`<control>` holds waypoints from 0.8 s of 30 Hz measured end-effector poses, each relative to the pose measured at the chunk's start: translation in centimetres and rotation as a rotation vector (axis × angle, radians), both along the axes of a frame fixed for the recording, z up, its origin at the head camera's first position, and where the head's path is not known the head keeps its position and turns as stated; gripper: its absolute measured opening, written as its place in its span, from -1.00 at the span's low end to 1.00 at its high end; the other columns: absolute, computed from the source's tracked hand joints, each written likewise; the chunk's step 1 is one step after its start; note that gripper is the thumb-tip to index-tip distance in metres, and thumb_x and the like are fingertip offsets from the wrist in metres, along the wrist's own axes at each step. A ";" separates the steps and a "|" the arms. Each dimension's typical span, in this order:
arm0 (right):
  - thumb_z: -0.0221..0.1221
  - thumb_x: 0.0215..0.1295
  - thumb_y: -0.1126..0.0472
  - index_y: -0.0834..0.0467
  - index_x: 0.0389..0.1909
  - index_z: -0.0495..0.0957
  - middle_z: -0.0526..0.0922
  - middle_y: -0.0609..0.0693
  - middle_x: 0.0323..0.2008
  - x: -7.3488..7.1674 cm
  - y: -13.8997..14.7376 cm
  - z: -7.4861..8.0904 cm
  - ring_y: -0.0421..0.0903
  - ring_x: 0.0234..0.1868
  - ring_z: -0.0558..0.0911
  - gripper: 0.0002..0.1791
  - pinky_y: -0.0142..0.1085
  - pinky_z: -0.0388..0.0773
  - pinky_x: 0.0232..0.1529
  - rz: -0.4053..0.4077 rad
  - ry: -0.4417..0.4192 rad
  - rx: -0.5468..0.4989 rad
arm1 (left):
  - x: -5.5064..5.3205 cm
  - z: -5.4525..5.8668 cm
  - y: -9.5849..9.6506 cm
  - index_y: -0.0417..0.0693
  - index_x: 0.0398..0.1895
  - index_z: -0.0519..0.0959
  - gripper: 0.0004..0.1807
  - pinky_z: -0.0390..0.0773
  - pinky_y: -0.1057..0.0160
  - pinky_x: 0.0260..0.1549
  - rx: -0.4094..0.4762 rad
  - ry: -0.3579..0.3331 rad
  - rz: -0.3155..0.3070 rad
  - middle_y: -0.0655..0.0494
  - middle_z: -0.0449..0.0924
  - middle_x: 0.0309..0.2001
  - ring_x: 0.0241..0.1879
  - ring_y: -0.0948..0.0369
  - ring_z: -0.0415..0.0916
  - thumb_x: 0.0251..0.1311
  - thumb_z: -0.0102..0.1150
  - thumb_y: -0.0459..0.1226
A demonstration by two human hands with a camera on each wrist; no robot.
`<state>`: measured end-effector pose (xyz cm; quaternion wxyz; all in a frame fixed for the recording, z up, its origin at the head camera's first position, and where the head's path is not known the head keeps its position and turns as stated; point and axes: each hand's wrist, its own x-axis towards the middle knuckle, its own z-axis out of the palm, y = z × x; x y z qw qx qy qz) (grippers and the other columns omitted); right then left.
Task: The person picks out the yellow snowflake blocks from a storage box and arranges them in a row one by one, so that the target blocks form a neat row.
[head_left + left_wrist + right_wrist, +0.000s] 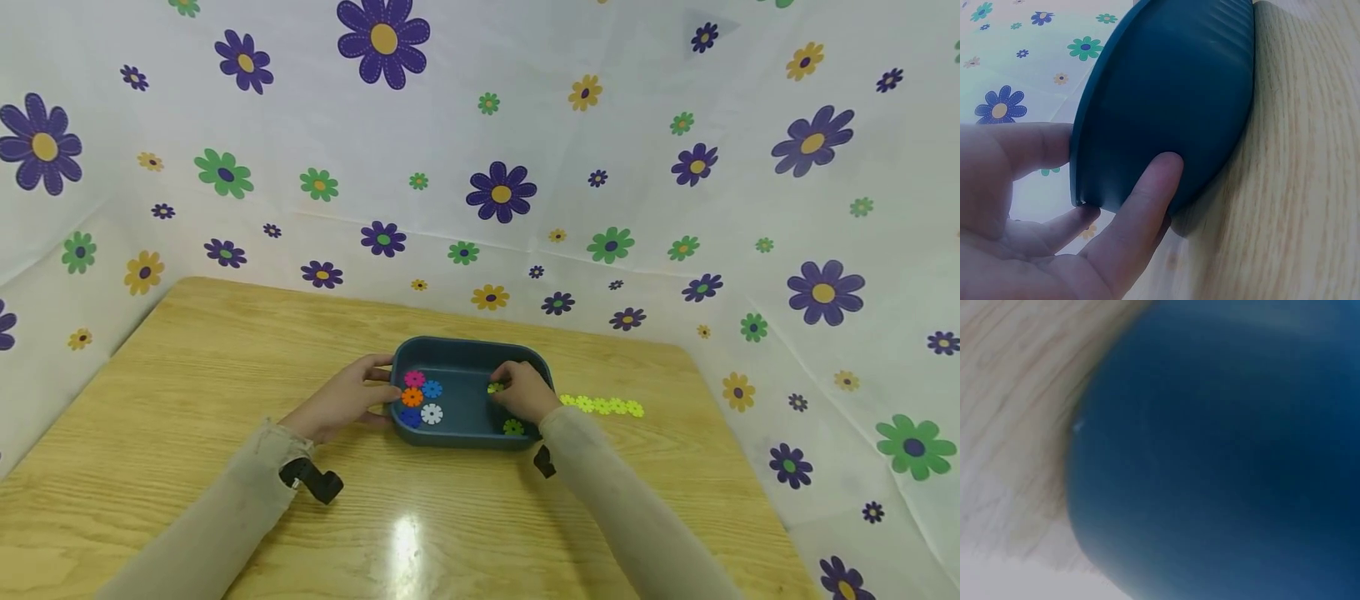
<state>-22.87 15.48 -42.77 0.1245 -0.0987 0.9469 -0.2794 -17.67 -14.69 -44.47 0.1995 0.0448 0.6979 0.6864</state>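
Observation:
A dark blue plastic basin [468, 443] stands on the wooden table. My left hand [347, 398] rests against its left end, thumb and fingers spread along the outside; in the left wrist view the thumb [1159, 181] presses the outer wall. Inside the basin my right hand [525, 392] pinches a yellow-green snowflake disc [495, 387]. A green disc [513, 427] lies below that hand. Grouped at the basin's left are a pink disc [414, 379], an orange disc [412, 397], a white disc [432, 414] and blue discs [432, 389]. The basin's wall [1210, 456] hides the right fingers in the right wrist view.
To the right of the basin, several yellow discs [602, 406] lie in a row on the table [247, 358]. A white cloth [442, 125] printed with flowers hangs behind and beside the table. Each wrist carries a small black camera mount [311, 481].

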 end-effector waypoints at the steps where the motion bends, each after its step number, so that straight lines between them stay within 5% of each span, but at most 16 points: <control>1: 0.35 0.30 0.27 0.21 0.01 0.65 0.57 0.13 0.01 0.0 -0.1 -0.1 0.02 -0.03 0.57 -0.72 -0.06 0.61 0.04 0.014 0.007 0.024 | 0.0 0.0 0.0 -0.16 0.61 0.08 -0.26 0.75 -0.03 -0.03 -0.001 -0.001 0.000 -0.36 0.19 0.42 0.17 -0.19 0.54 0.48 0.15 -0.36; 9: 0.37 0.31 0.26 0.22 -0.01 0.64 0.63 0.09 -0.10 0.3 -1.0 -0.2 0.00 -0.07 0.60 -0.73 -0.07 0.64 0.03 0.060 0.004 0.092 | 0.0 -0.1 0.0 -0.15 0.61 0.08 -0.26 0.75 -0.02 -0.03 0.001 -0.014 0.005 -0.36 0.19 0.42 0.19 -0.19 0.52 0.46 0.16 -0.37; 24: 0.33 0.37 0.23 0.14 -0.24 0.61 0.68 -0.03 -0.34 0.8 -1.0 0.2 -0.12 -0.37 0.65 -0.91 -0.26 0.64 -0.30 0.006 -0.076 -0.078 | 0.1 0.0 0.1 -0.14 0.61 0.10 -0.26 0.75 -0.03 -0.03 -0.010 -0.012 0.010 -0.34 0.21 0.41 0.12 -0.15 0.57 0.45 0.17 -0.36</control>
